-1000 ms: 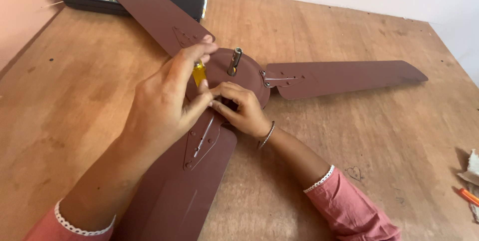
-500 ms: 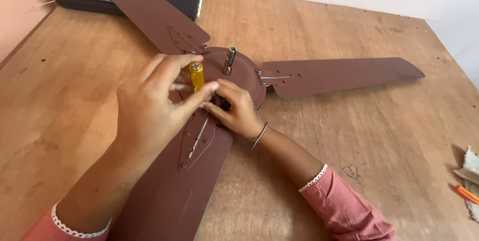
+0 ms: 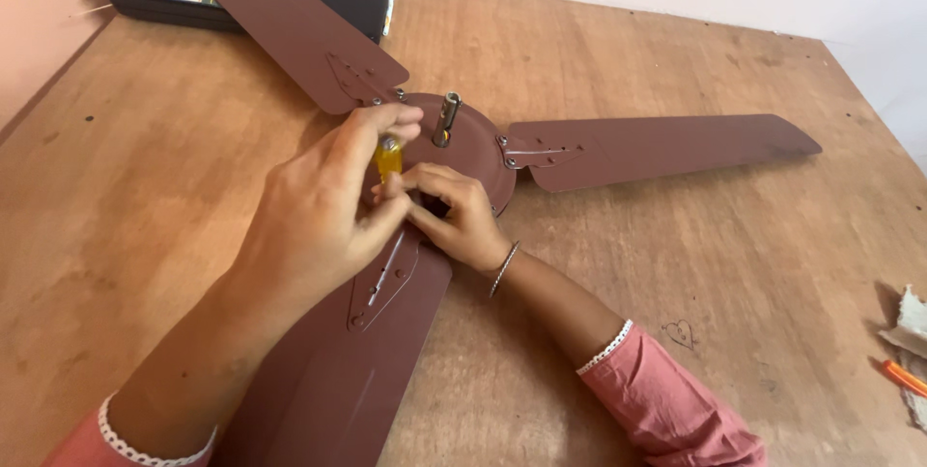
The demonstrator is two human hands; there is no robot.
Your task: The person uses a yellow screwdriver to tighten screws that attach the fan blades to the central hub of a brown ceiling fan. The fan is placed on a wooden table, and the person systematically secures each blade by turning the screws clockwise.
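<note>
Left hand (image 3: 319, 211) shifted over yellow screwdriver (image 3: 388, 158); three blades.

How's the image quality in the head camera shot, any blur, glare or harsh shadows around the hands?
Head view: soft, even daylight, no glare on the fan hub; the left hand gripping the yellow screwdriver handle looks slightly soft, the right hand sharper; faint shadows under the blades; wide-angle stretch towards the wooden table edges.
</note>
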